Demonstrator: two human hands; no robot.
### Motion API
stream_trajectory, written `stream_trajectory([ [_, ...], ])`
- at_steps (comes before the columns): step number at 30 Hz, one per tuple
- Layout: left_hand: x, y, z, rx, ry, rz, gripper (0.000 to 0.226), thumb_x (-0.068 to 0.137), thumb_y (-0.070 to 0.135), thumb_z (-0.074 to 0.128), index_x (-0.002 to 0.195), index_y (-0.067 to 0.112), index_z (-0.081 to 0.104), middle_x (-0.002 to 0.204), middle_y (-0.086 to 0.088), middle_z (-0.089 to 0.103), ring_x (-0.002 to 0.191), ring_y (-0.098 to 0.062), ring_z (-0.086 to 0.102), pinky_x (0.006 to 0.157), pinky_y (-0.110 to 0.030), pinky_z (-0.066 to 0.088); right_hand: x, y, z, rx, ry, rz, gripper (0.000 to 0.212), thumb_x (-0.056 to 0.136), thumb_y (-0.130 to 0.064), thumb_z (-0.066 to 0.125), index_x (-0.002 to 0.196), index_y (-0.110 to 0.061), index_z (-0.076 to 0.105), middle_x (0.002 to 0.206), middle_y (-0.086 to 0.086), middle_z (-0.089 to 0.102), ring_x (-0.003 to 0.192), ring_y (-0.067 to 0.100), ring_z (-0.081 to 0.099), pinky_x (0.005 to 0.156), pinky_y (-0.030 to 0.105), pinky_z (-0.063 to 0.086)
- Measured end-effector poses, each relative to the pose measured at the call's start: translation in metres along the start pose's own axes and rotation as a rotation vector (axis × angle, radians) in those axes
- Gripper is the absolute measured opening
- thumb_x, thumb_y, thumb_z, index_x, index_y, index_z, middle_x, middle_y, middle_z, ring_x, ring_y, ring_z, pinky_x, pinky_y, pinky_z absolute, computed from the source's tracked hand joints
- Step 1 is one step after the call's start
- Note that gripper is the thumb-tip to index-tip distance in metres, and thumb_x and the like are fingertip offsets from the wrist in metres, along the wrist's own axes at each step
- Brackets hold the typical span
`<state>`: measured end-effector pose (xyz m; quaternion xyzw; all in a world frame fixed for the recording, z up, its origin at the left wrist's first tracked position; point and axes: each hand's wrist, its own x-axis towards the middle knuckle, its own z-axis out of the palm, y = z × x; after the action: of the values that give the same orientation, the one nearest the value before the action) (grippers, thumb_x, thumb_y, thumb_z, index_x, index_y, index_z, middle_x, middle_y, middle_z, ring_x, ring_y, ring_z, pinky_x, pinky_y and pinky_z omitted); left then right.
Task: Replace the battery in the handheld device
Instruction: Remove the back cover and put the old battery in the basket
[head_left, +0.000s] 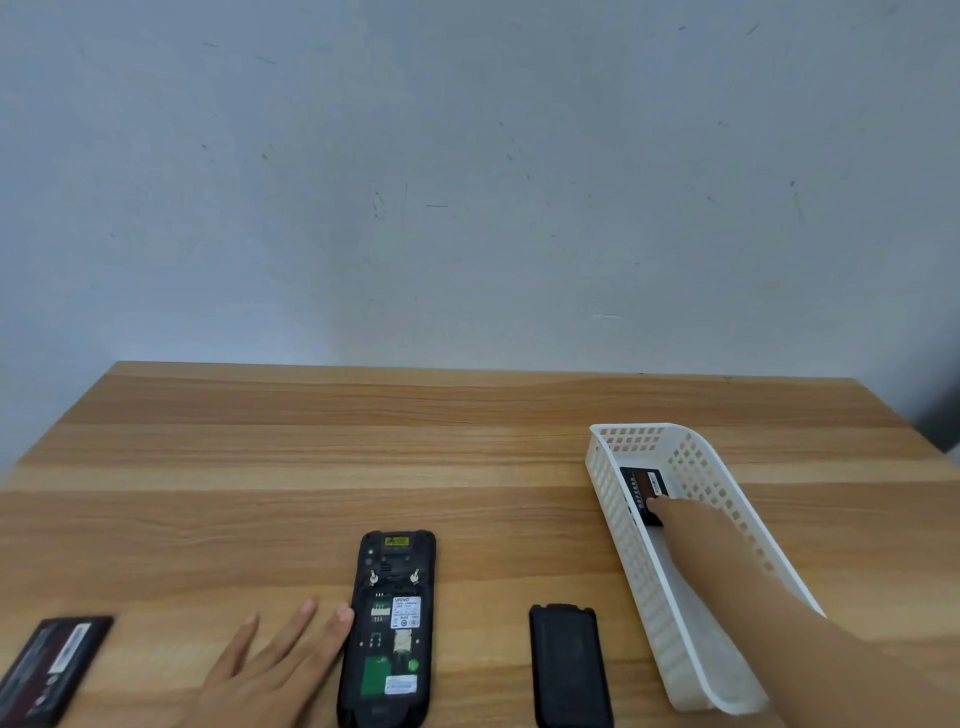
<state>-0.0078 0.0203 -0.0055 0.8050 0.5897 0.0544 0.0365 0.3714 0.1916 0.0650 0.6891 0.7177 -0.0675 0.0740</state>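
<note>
Two batteries are in sight on this wooden table (363, 441), and neither is in the device. Along the near edge, toward the left corner, a loose battery (49, 665) lies flat with its label up, partly cut off by the edge of view. Just right of it the person's left hand (270, 670) rests palm down on the wood, fingers straight and spread, grasping nothing; its fingertips sit just beside the left side of the handheld device (387, 631). That device lies face down at the middle of the near edge, its battery bay uncovered, with stickers and a green board showing inside. To its right, apart from it, the black battery cover (569, 667) lies flat.

Farther right, a white perforated plastic basket (618, 519) runs from the near right corner toward the middle of the table. The right hand (685, 522) reaches over its right wall and down inside, fingertips touching the second battery (641, 486), which lies on the basket's floor at the far end. I cannot tell whether the fingers are gripping it or only touching.

Beyond the table's far edge stands a scuffed pale wall (467, 182).
</note>
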Motion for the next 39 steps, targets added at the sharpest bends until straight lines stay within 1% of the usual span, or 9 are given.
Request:
stream_trajectory([
  [2,0.000,-0.002,0.001,0.001,0.002,-0.002,0.081,0.079,0.075,0.025,0.145,0.028,0.023,0.151,0.025,0.010,0.138,0.002,0.006,0.103,-0.029,0.009,-0.001,0.000,-0.001,0.090,0.005,0.043,0.036,0.093,-0.006,0.037,0.127,-0.012,0.049,0.118,0.014,0.061,0.106,0.029,0.058,0.089,0.036,0.047],
  [9,0.003,-0.004,0.003,-0.002,0.013,-0.003,0.074,0.079,0.073,0.028,0.138,0.029,0.031,0.150,0.029,0.009,0.138,0.004,0.004,0.102,-0.028,0.008,-0.001,0.001,0.000,0.054,-0.044,0.058,0.045,0.091,-0.001,0.038,0.134,-0.017,0.042,0.132,0.005,0.052,0.118,0.019,0.052,0.100,0.027,0.040],
  [14,0.004,-0.003,-0.001,0.003,0.002,-0.011,0.079,0.077,0.077,0.026,0.139,0.029,0.030,0.150,0.029,0.009,0.137,0.004,0.005,0.101,-0.026,0.009,0.006,-0.003,0.005,0.086,0.005,0.076,0.015,0.091,-0.018,0.044,0.091,-0.014,0.059,0.088,-0.002,0.064,0.074,0.011,0.058,0.064,0.020,0.045],
  [17,0.003,0.001,-0.001,-0.025,0.000,-0.019,0.076,0.081,0.074,0.023,0.144,0.030,0.026,0.145,0.027,0.027,0.138,0.004,0.006,0.102,-0.026,0.009,0.003,-0.012,-0.002,0.087,0.004,0.092,0.032,0.091,-0.018,0.044,0.060,-0.019,0.034,0.064,-0.008,0.040,0.054,0.004,0.038,0.047,0.016,0.028],
  [19,0.002,0.001,-0.001,-0.012,-0.005,-0.023,0.079,0.080,0.075,0.024,0.144,0.028,0.028,0.144,0.026,0.029,0.138,0.003,0.006,0.101,-0.025,0.009,0.005,-0.015,-0.005,0.059,0.015,0.111,0.034,0.092,-0.012,0.040,0.060,-0.019,0.031,0.062,-0.008,0.033,0.052,0.002,0.032,0.043,0.015,0.023],
  [22,0.003,0.001,-0.003,-0.006,-0.004,-0.032,0.078,0.078,0.076,0.027,0.138,0.028,0.033,0.147,0.027,0.018,0.137,0.004,0.004,0.102,-0.026,0.009,0.008,-0.018,-0.007,0.047,-0.001,0.133,0.019,0.092,-0.009,0.040,0.075,-0.012,0.047,0.062,-0.007,0.033,0.052,0.003,0.033,0.043,0.015,0.024],
  [28,0.003,0.002,-0.005,-0.008,0.008,-0.026,0.075,0.079,0.074,0.023,0.138,0.028,0.031,0.150,0.029,0.008,0.137,0.004,0.004,0.101,-0.025,0.010,0.008,-0.019,-0.007,0.074,0.004,0.148,0.018,0.091,-0.007,0.040,0.074,-0.013,0.044,0.062,-0.007,0.033,0.053,0.003,0.033,0.043,0.016,0.024],
  [33,0.003,0.001,-0.004,0.000,0.003,-0.008,0.077,0.079,0.075,0.024,0.139,0.028,0.029,0.150,0.027,0.008,0.138,0.004,0.004,0.103,-0.027,0.008,0.007,-0.020,-0.007,0.092,0.021,0.145,0.039,0.089,-0.005,0.040,0.056,-0.020,0.025,0.060,-0.006,0.032,0.051,0.003,0.031,0.042,0.017,0.021],
  [39,0.002,0.002,-0.005,0.006,0.033,0.007,0.080,0.082,0.073,0.021,0.147,0.028,0.019,0.151,0.026,0.007,0.138,0.003,0.004,0.102,-0.027,0.009,0.007,-0.020,-0.008,0.108,0.028,0.146,0.040,0.089,-0.005,0.041,0.055,-0.019,0.026,0.058,-0.006,0.033,0.050,0.004,0.031,0.042,0.017,0.021],
])
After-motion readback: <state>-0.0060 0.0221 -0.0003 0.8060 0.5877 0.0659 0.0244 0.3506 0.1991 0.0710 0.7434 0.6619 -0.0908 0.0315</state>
